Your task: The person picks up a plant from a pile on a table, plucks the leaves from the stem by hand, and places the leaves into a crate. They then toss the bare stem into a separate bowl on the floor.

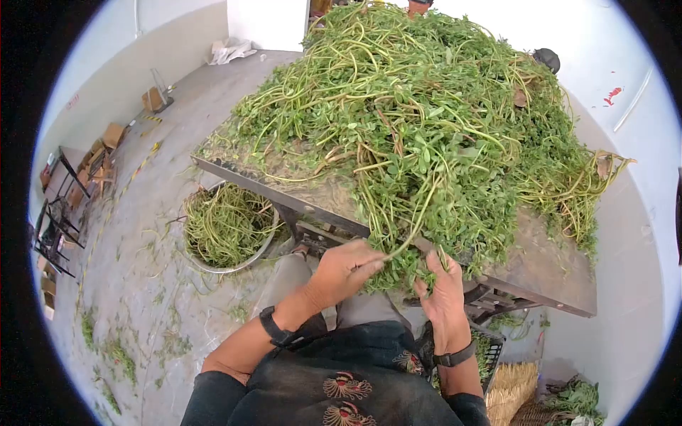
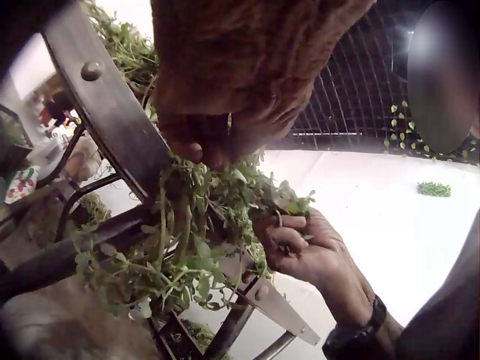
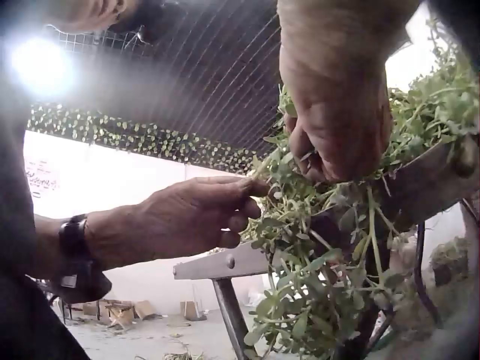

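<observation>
A large heap of leafy green stems (image 1: 426,135) covers most of the table, some hanging over its front edge. At that edge my left hand (image 1: 348,270) pinches the end of a long pale stem (image 1: 414,231) between thumb and fingertips; the pinch also shows in the right wrist view, where the left hand (image 3: 195,214) comes in from the side. Just to its right, my right hand (image 1: 445,290) curls its fingers round a leafy sprig (image 1: 442,257). In the left wrist view, the right hand (image 2: 315,251) is beside a hanging leafy bunch (image 2: 202,217).
The table's metal edge (image 1: 266,186) runs right in front of me. On the floor at left stands a round metal basin (image 1: 202,264) of stripped-looking stems. A black crate (image 1: 495,348) sits under the table at right. Scattered greens (image 1: 121,358) lie on the floor.
</observation>
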Demonstrator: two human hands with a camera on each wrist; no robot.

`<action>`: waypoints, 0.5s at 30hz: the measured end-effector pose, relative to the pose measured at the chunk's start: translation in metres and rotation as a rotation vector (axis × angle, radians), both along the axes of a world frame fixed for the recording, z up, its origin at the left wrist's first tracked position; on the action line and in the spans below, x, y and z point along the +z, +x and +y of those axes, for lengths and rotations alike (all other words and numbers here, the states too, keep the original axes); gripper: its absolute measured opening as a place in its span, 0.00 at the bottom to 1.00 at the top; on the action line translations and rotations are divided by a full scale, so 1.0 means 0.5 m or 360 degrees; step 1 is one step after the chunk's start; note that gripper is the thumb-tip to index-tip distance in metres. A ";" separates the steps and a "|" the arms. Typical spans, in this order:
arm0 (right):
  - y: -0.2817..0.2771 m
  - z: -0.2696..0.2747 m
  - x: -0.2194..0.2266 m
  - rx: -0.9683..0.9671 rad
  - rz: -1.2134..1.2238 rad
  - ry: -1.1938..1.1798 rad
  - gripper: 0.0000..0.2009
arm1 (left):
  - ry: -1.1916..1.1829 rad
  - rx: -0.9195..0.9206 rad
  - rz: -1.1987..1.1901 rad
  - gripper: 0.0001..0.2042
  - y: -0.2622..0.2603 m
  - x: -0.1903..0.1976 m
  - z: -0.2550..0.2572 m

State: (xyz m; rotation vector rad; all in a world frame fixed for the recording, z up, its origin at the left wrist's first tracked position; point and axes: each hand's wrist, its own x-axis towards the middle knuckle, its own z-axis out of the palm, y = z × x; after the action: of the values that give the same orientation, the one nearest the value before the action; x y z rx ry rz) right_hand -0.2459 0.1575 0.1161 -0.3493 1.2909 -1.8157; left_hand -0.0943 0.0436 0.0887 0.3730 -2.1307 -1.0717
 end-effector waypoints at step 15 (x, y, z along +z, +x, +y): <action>-0.035 -0.051 -0.022 0.0238 -0.0145 0.0252 0.18 | 0.0457 -0.0193 -0.0482 0.13 -0.039 0.049 -0.001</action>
State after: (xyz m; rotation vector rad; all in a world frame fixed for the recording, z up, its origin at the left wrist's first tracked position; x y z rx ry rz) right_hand -0.2634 0.1319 0.1052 -0.2661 1.3001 -1.5759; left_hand -0.1138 0.0432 0.1133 0.5782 -2.2868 -1.4778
